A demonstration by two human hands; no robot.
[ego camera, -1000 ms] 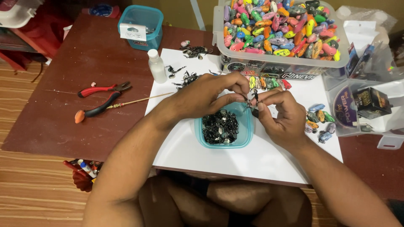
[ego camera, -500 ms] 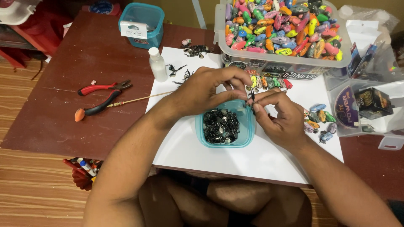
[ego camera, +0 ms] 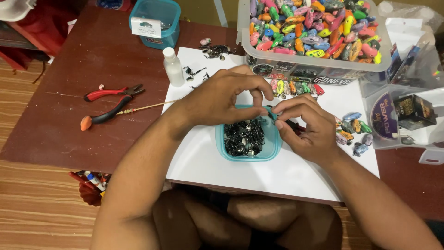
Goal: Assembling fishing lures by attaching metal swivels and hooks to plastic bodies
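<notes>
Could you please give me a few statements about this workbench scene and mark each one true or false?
1. Both hands, the left hand and the right hand, meet above the small teal tub of dark metal parts. True.
2. The red-handled pliers are in the left hand. False: they lie on the brown table, left of the white sheet.
3. The large clear bin holds colourful lures. True.
4. The small white bottle lies on its side. False: it stands upright.
</notes>
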